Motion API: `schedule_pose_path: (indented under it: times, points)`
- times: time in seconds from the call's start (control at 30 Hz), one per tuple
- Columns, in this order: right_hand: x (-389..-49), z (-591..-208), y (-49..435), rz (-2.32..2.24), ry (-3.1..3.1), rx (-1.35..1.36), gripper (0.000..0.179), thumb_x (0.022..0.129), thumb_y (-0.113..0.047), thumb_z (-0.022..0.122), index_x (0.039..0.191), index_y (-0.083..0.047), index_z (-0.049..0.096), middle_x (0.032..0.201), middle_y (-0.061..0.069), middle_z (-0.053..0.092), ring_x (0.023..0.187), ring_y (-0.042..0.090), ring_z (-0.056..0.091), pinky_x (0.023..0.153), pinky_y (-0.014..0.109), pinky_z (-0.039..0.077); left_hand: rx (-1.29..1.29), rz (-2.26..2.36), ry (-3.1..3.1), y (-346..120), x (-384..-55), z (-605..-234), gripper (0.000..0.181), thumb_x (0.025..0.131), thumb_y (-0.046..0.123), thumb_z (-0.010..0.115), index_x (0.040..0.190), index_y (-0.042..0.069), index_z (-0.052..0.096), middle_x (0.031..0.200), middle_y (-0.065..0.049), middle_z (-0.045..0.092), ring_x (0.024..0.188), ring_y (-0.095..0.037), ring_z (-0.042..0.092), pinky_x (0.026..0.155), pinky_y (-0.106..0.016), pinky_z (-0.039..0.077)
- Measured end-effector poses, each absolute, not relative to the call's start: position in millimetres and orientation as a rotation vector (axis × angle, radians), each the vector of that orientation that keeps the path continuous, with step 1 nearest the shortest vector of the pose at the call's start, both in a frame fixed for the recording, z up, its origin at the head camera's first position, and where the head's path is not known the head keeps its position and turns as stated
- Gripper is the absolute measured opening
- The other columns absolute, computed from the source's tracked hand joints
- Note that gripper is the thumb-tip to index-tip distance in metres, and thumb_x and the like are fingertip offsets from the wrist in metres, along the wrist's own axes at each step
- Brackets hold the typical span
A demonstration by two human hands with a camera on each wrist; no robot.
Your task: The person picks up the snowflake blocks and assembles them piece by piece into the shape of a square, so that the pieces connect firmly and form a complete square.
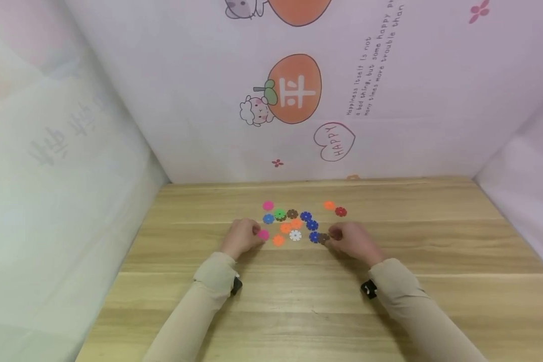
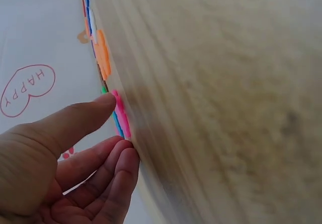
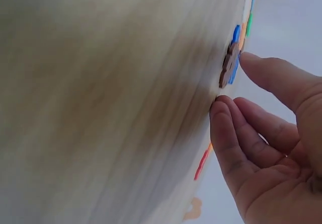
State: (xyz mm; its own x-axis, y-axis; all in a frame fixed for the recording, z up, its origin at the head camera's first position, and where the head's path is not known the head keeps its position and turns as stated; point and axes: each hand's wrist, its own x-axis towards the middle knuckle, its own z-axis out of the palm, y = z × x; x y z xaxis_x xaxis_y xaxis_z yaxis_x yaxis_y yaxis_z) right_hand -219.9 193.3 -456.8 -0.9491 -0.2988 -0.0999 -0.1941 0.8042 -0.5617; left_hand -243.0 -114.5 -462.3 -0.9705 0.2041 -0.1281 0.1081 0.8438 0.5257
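Observation:
My left hand (image 1: 243, 237) is at the left end of a loose group of flat, notched plastic discs. Its thumb and fingertips hold opposite edges of a pink disc (image 2: 122, 114) lying on the table. Opposite, my right hand (image 1: 354, 241) reaches a brown disc (image 3: 229, 65) which partly overlaps a blue disc (image 1: 314, 237). In the right wrist view the thumb is beside these two discs, while the fingertips rest just short of the brown one. Between the hands lie a white disc (image 1: 295, 235), orange discs (image 1: 278, 240) and a green disc (image 1: 279, 214) overlapping a brown one.
Another pink disc (image 1: 268, 205) and a light blue disc (image 1: 268, 219) lie at the group's left. Farther right are an orange disc (image 1: 329, 205) and a red disc (image 1: 341, 211). The wooden table (image 1: 294, 301) meets a printed cloth wall (image 1: 208, 125) at the back.

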Motion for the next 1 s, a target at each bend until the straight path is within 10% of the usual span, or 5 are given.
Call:
schedule_pose_path:
  times: [0.73, 1.0]
  points:
    - [-220, -459, 181, -0.89, 2.826, -0.339, 0.023, 0.084, -0.003, 0.074, 0.106, 0.0, 0.066, 0.099, 0.011, 0.07, 0.092, 0.024, 0.066, 0.084, 0.041, 0.059, 0.274, 1.018, 2.801, -110, -239, -461, 0.015, 0.079, 0.015, 0.083, 0.082, 0.01, 0.07, 0.08, -0.002, 0.068, 0.074, -0.015, 0.061, 0.069, -0.027, 0.056]
    - [-204, -457, 181, -1.15, 2.756, -0.401, 0.016, 0.086, -0.001, 0.071, 0.102, -0.005, 0.068, 0.094, 0.006, 0.072, 0.084, 0.016, 0.065, 0.071, 0.028, 0.06, 0.126, 1.411, 2.489, -113, -220, -460, 0.016, 0.085, 0.017, 0.077, 0.099, 0.015, 0.071, 0.098, -0.003, 0.068, 0.083, -0.018, 0.062, 0.07, -0.03, 0.058]
